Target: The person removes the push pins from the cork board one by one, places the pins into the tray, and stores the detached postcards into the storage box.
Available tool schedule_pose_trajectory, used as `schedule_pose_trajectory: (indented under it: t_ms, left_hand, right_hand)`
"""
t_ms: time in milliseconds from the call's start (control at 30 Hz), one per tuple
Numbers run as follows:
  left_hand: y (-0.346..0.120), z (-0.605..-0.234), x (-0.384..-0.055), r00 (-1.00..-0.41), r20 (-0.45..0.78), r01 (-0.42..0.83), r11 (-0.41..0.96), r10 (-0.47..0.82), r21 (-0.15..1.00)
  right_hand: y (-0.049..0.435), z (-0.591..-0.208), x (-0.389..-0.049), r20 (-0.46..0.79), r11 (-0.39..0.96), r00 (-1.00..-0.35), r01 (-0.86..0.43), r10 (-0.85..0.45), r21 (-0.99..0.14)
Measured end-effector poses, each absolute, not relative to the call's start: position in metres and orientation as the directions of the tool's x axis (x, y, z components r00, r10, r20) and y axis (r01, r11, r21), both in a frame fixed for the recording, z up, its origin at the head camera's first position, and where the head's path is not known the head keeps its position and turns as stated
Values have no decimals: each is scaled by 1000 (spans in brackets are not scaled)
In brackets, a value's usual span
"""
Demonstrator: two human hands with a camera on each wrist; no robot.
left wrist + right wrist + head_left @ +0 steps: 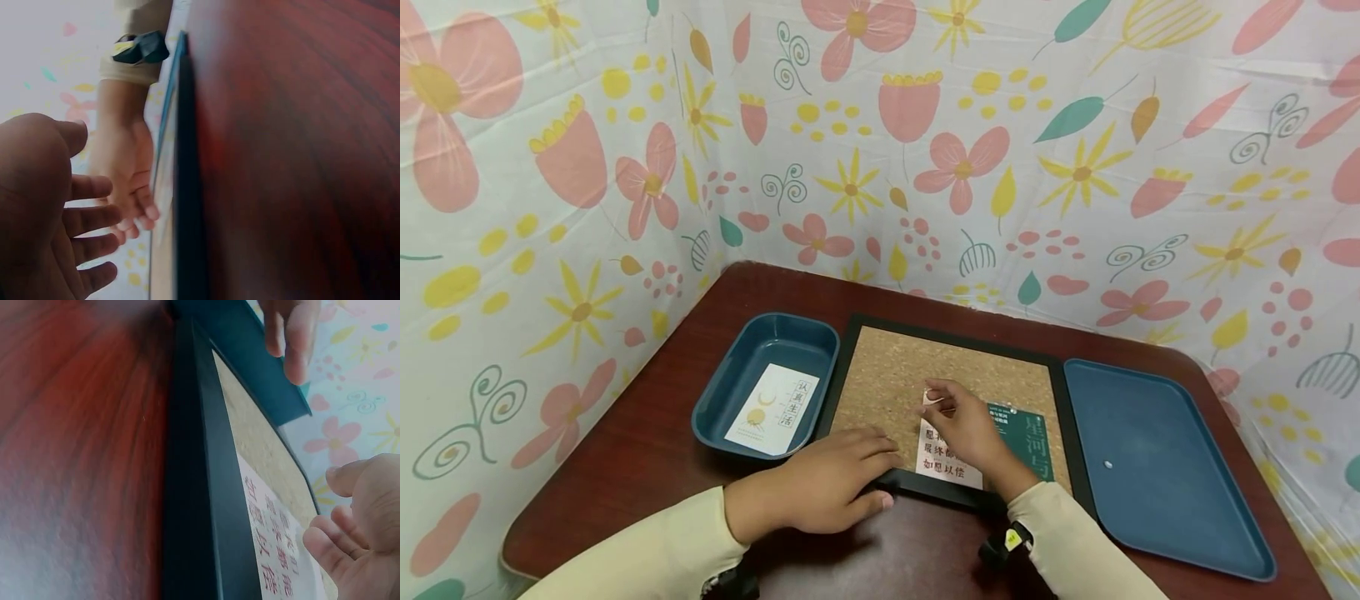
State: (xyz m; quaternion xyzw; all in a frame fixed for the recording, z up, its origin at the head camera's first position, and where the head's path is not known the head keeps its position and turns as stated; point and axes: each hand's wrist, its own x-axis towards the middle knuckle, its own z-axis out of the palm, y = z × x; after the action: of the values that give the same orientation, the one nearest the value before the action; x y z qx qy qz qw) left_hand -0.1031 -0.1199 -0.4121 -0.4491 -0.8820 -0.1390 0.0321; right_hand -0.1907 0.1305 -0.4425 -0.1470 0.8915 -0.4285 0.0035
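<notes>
A cork board (pixel 887 358) with a black frame lies on the table. On its lower part is a white card (pixel 951 468) with dark red Chinese characters, and a green card (pixel 1033 442) lies beside it with a clear pushpin (pixel 1011 409) at its top. My right hand (pixel 966 425) hovers over the white card, fingertips right at its top edge and partly hiding it. In the right wrist view its thumb (pixel 347 478) and fingers stand apart with nothing seen between them. My left hand (pixel 831 479) is spread, palm down, over the board's lower left corner.
Left of the board, a deep blue tray (pixel 711 400) holds a white card (pixel 775 408) with a yellow picture. To the right is a shallow blue tray (pixel 1165 450) with one small clear pushpin (pixel 1107 464) in it. A flowered cloth (pixel 865 217) hangs behind the table.
</notes>
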Motion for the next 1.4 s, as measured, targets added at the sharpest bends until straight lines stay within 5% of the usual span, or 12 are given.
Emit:
schedule_pose_trajectory:
  t_ms: [433, 833, 1400]
  left_hand:
    - [-104, -431, -108, -581, -7, 789, 566, 814, 239]
    - [-92, -441, -116, -593, -44, 777, 585, 804, 234]
    - [-89, -442, -118, -599, -55, 771, 593, 799, 232]
  right_hand:
    - [146, -444, -202, 158, 731, -921, -379, -355, -567]
    - [145, -447, -216, 203, 786, -878, -478, -433, -393]
    - [136, -445, -225, 153, 811, -890, -455, -430, -367]
